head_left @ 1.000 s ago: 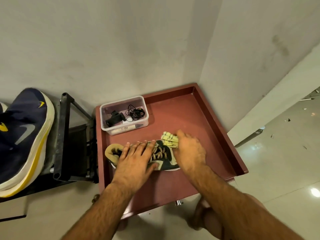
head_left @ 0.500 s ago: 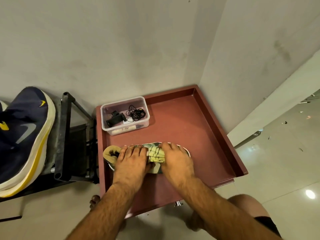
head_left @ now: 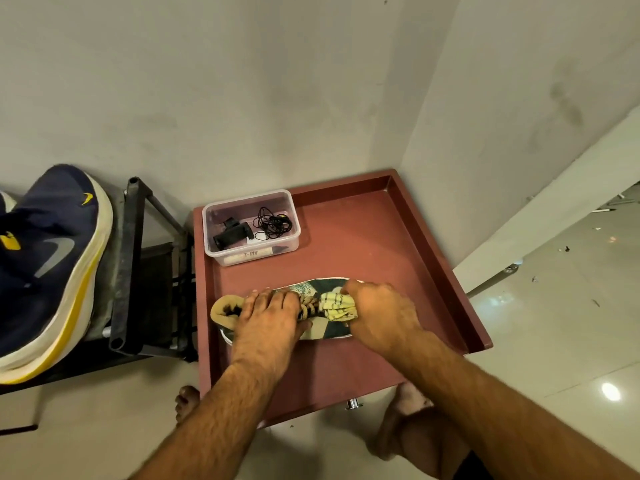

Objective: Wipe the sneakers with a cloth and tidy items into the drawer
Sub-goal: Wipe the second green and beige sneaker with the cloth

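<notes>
My left hand lies flat with fingers spread over the heel half of a patterned sneaker, which rests on its side in the lower middle of the frame, inside a shallow reddish-brown tray-like drawer with raised rims. The shoe is canvas-like, dark green with pale printed patches, a tan padded collar at its left end, thick twisted beige laces and a white sole edge. My right hand grips a bunched yellow-green cloth, soft and ribbed with dark stripes, pressing it on the shoe's front half just right of the laces. At the drawer's upper left corner sits a clear rounded plastic box holding a small black device, a tangle of thin black cord and a pale tube; its label reads something like "AW-2", seen upside down. At the left of the frame a navy sneaker with a thick white and yellow foam sole, a grey swoosh and a small yellow swoosh stands on a black metal rack. Glossy pale floor tiles fill the right side.
</notes>
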